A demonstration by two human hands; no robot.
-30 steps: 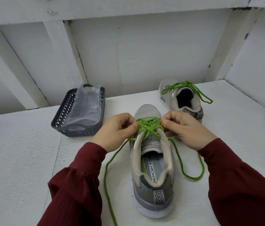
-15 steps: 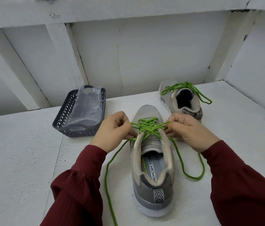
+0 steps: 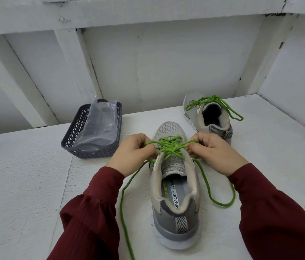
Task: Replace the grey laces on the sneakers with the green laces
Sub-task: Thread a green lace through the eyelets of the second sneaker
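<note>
Near sneaker [image 3: 174, 186] centre of the white table [image 3: 26, 184]; left hand [image 3: 132, 152] and right hand [image 3: 216, 152] pinch green lace [image 3: 168, 147] loops, fingertips hidden. Woven basket [image 3: 84, 141] left holds crinkled bag [image 3: 101, 124]; lace tail cut off below.

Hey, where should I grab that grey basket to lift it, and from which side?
Take the basket by the oval handle slot in its near end wall, coming from the near side with fingers hooked through. That end faces you. The plastic bag fills the inside and leans over the far rim, so a reach from above or behind would likely crush it.
</note>
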